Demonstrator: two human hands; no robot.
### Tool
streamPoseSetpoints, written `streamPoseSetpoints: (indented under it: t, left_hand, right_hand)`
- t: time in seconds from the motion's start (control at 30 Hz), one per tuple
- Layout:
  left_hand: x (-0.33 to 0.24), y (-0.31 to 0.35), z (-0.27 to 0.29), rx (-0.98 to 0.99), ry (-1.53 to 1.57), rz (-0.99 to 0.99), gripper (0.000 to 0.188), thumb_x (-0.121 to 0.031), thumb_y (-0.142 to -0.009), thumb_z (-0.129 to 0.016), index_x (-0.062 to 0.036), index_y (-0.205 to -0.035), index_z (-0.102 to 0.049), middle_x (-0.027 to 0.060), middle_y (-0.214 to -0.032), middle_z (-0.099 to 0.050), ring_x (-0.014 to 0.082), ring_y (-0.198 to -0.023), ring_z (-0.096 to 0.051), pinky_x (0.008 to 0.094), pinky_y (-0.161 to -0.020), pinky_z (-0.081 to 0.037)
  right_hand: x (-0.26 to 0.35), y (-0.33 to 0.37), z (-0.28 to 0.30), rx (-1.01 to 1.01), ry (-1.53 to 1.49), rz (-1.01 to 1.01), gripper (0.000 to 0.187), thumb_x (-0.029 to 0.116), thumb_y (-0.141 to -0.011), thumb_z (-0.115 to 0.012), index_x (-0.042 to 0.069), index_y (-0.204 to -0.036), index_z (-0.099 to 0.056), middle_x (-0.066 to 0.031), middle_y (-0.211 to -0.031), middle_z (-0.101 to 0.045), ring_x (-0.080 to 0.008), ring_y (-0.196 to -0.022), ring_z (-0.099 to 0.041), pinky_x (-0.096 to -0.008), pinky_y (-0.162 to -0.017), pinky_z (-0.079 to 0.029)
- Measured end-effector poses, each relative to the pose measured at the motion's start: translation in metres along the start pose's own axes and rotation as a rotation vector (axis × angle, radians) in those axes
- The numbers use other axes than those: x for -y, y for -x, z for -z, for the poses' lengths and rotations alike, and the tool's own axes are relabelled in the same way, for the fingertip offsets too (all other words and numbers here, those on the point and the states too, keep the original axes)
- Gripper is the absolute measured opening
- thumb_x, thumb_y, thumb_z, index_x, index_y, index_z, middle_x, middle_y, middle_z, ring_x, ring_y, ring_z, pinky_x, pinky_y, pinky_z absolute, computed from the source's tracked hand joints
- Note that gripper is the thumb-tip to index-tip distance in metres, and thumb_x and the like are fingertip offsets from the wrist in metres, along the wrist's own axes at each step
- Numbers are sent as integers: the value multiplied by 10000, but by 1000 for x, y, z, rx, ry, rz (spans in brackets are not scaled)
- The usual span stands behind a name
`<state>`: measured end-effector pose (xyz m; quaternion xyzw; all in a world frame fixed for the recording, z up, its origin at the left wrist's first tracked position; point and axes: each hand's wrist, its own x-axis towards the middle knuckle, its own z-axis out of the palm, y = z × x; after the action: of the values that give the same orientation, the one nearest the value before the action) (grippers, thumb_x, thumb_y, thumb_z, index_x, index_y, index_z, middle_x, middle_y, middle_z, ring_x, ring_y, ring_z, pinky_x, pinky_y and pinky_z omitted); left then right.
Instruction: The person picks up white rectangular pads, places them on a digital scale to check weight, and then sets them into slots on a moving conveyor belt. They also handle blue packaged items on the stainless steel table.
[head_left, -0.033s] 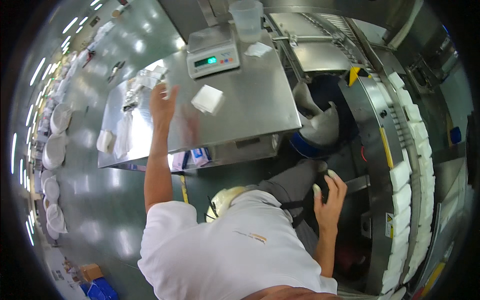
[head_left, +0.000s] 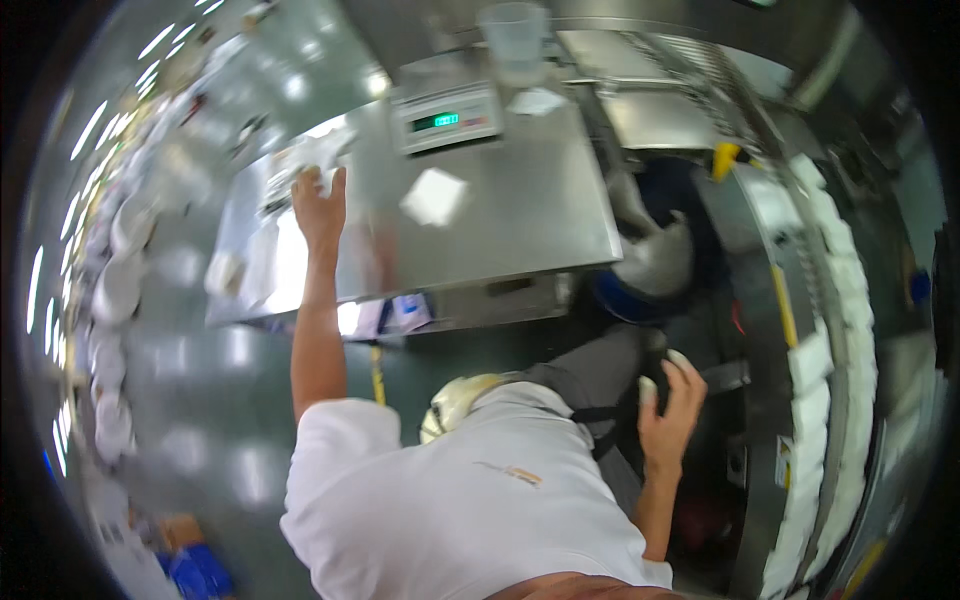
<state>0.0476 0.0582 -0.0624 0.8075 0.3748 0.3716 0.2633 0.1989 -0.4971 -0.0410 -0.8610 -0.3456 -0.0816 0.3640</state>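
Note:
My left hand reaches out over the steel table, fingers apart, its tips at a crumpled white packet near the table's left end. It grips nothing that I can see. My right hand hangs at my side over the dark floor with fingers spread and nothing in it. A white square sheet lies on the table to the right of my left hand. Behind the sheet stands a scale with a green display.
A clear plastic tub stands behind the scale. A blue bin with a grey bag sits beside the table's right end. A line of white blocks runs down the machine at right. Stacks of white dishes are at left.

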Motion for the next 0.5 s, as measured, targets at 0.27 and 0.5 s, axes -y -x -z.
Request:
streamPoseSetpoints:
  t: [0.27, 0.5]
  left_hand:
    - [188, -111, 319, -270, -771, 162, 913, -632, -896, -672, 15, -1503, -453, 231, -1479, -534, 343, -1340, -528, 496, -1135, -390]
    - [102, -109, 15, 137, -441, -96, 831, -535, -903, -680, 18, -1484, -463, 224, -1437, -554, 329, -1287, -555, 476, -1085, -428]
  right_hand:
    - [-68, 55, -24, 3, 11, -79, 328, 71, -953, -670, -10, -1268, -629, -188, -1356, -582, -367, -1272, -550, -469, -1085, -435]
    - [-75, 6, -36, 110, 127, 199, 378, 260, -903, -737, 70, -1210, -627, -137, -1324, -577, -346, -1200, -548, -479, -1037, -438]
